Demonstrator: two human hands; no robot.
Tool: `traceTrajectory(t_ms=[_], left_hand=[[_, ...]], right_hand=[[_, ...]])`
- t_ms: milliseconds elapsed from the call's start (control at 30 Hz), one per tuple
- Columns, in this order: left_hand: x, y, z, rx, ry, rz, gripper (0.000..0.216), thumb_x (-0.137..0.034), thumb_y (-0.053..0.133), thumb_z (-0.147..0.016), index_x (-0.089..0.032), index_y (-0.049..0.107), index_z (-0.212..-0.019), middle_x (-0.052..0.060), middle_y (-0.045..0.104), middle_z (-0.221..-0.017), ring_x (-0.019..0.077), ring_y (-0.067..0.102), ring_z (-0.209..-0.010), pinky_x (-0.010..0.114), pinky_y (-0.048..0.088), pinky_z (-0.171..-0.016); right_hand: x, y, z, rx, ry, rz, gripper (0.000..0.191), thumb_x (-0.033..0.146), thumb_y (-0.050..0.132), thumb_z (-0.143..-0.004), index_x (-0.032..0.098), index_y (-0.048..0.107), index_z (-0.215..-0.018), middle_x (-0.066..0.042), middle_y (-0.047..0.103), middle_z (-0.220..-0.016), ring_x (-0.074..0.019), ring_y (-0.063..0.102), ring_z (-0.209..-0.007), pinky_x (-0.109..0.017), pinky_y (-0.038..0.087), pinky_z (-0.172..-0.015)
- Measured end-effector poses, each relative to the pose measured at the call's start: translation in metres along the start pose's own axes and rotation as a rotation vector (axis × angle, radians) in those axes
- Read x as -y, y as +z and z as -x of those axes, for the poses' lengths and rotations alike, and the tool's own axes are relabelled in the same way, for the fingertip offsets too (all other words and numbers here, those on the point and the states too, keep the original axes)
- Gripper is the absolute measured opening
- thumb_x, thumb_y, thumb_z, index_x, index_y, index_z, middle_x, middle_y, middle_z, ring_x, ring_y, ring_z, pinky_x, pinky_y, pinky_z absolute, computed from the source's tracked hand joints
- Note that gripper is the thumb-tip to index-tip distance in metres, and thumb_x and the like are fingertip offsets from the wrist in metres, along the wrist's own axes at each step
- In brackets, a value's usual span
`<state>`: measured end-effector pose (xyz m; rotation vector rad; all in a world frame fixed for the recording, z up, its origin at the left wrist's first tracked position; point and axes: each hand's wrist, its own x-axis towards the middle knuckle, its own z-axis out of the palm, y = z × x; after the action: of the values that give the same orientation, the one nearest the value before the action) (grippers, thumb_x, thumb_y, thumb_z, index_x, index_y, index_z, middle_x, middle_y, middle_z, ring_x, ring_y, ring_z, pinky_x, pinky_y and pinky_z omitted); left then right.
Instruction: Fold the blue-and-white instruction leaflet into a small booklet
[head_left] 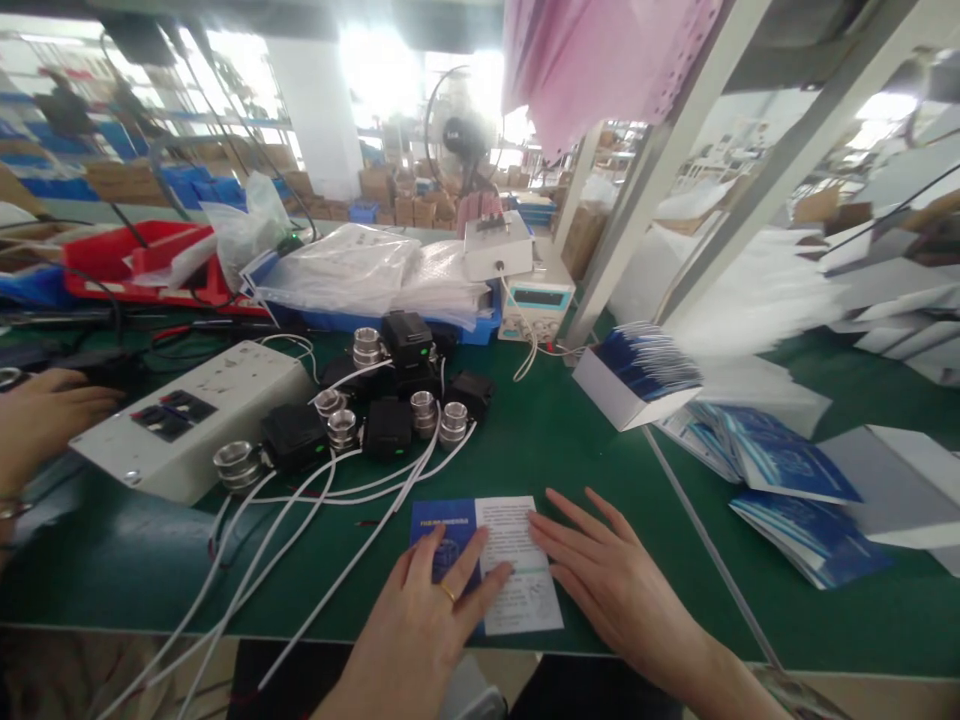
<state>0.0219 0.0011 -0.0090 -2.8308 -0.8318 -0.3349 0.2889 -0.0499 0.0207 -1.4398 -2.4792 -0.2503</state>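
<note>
A leaflet [514, 600] with a blue panel on the left and a white printed panel on the right lies flat near the front edge of the green table. My left hand [431, 600], a ring on one finger, rests with fingers spread across its blue panel and the fold. At the leaflet's right edge, my right hand [607, 565] lies with outstretched fingers, the tips touching the paper. Beyond the leaflet sit several black valve actuators [388, 425] with silver threaded fittings and white cables [405, 490] that run off the front edge.
A white box of folded leaflets [637, 375] stands at right, with loose blue leaflets [787, 455] and an open white box [892, 480] beside it. A metal socket box [247, 385] is at left, near another person's hand [56, 420]. Behind are a blue tray [480, 325] and red bin [90, 262].
</note>
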Motion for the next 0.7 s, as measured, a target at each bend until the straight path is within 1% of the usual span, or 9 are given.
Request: traceTrajectory(t_ms=[100, 200, 233, 300, 400, 467, 567, 633, 700], left_hand=[[0.002, -0.009, -0.002, 0.001, 0.020, 0.004, 0.054, -0.040, 0.063, -0.095, -0.039, 0.051, -0.148, 0.003, 0.057, -0.151, 0.0342, 0.054, -0.121, 0.045, 0.051, -0.092], [0.003, -0.013, -0.003, -0.010, 0.019, 0.004, 0.055, -0.039, 0.064, -0.094, -0.038, 0.051, -0.148, 0.002, 0.057, -0.151, 0.0344, 0.054, -0.120, 0.045, 0.051, -0.091], [0.003, -0.013, -0.003, -0.011, 0.021, 0.004, 0.056, -0.039, 0.064, -0.094, -0.037, 0.051, -0.148, 0.002, 0.056, -0.151, 0.0344, 0.054, -0.120, 0.045, 0.051, -0.090], [0.002, -0.010, -0.001, 0.010, 0.024, -0.001, 0.058, -0.036, 0.065, -0.093, -0.038, 0.049, -0.149, 0.001, 0.054, -0.154, 0.0344, 0.053, -0.122, 0.044, 0.051, -0.091], [0.000, 0.000, 0.005, 0.071, 0.009, -0.022, 0.078, -0.022, 0.072, -0.084, -0.040, 0.041, -0.154, -0.001, 0.045, -0.161, 0.0372, 0.048, -0.129, 0.047, 0.050, -0.096], [-0.001, 0.006, 0.010, 0.093, -0.007, -0.030, 0.091, -0.014, 0.073, -0.079, -0.042, 0.035, -0.156, -0.002, 0.037, -0.165, 0.0394, 0.044, -0.133, 0.050, 0.048, -0.100], [-0.003, 0.011, 0.014, 0.091, -0.003, -0.011, 0.090, -0.015, 0.072, -0.080, -0.042, 0.034, -0.156, -0.004, 0.031, -0.168, 0.0395, 0.040, -0.136, 0.049, 0.048, -0.100], [-0.003, 0.009, 0.013, 0.098, -0.010, 0.007, 0.082, -0.018, 0.073, -0.082, -0.041, 0.041, -0.153, -0.003, 0.037, -0.165, 0.0386, 0.042, -0.134, 0.048, 0.050, -0.098], [-0.003, 0.004, 0.010, 0.112, -0.013, 0.020, 0.074, -0.020, 0.073, -0.085, -0.038, 0.045, -0.151, -0.001, 0.046, -0.159, 0.0370, 0.046, -0.131, 0.047, 0.051, -0.096]], right_hand=[[0.016, -0.004, 0.027, -0.034, -0.084, 0.020, 0.039, 0.012, 0.041, -0.104, 0.019, 0.064, -0.135, -0.002, 0.059, -0.143, -0.0228, 0.043, -0.143, -0.050, 0.034, -0.123], [0.023, 0.003, 0.052, -0.109, -0.137, -0.008, 0.038, 0.014, 0.042, -0.103, 0.020, 0.068, -0.129, 0.000, 0.059, -0.142, -0.0226, 0.041, -0.144, -0.047, 0.025, -0.126], [0.024, 0.006, 0.057, -0.131, -0.135, -0.027, 0.038, 0.014, 0.042, -0.103, 0.021, 0.069, -0.129, 0.000, 0.060, -0.142, -0.0230, 0.041, -0.144, -0.047, 0.025, -0.126], [0.025, 0.010, 0.059, -0.154, -0.094, -0.057, 0.038, 0.013, 0.043, -0.102, 0.021, 0.068, -0.129, 0.001, 0.061, -0.141, -0.0224, 0.043, -0.143, -0.044, 0.030, -0.124], [0.029, 0.009, 0.044, -0.166, 0.038, -0.071, 0.039, 0.015, 0.043, -0.103, 0.017, 0.062, -0.137, -0.004, 0.057, -0.145, -0.0207, 0.045, -0.141, -0.037, 0.042, -0.117], [0.034, 0.006, 0.028, -0.152, 0.119, -0.064, 0.043, 0.015, 0.044, -0.103, 0.014, 0.054, -0.145, -0.008, 0.051, -0.150, -0.0226, 0.042, -0.143, -0.039, 0.047, -0.114], [0.044, 0.006, 0.003, -0.121, 0.117, -0.040, 0.051, 0.012, 0.046, -0.099, 0.012, 0.047, -0.150, -0.009, 0.045, -0.155, -0.0268, 0.034, -0.148, -0.049, 0.040, -0.118], [0.051, 0.010, -0.009, -0.077, 0.053, -0.038, 0.055, 0.012, 0.049, -0.095, 0.010, 0.047, -0.150, -0.008, 0.043, -0.156, -0.0276, 0.032, -0.149, -0.052, 0.034, -0.122], [0.056, 0.015, -0.015, -0.040, 0.013, -0.044, 0.058, 0.013, 0.051, -0.092, 0.008, 0.046, -0.150, -0.008, 0.044, -0.155, -0.0263, 0.035, -0.148, -0.051, 0.029, -0.125]])
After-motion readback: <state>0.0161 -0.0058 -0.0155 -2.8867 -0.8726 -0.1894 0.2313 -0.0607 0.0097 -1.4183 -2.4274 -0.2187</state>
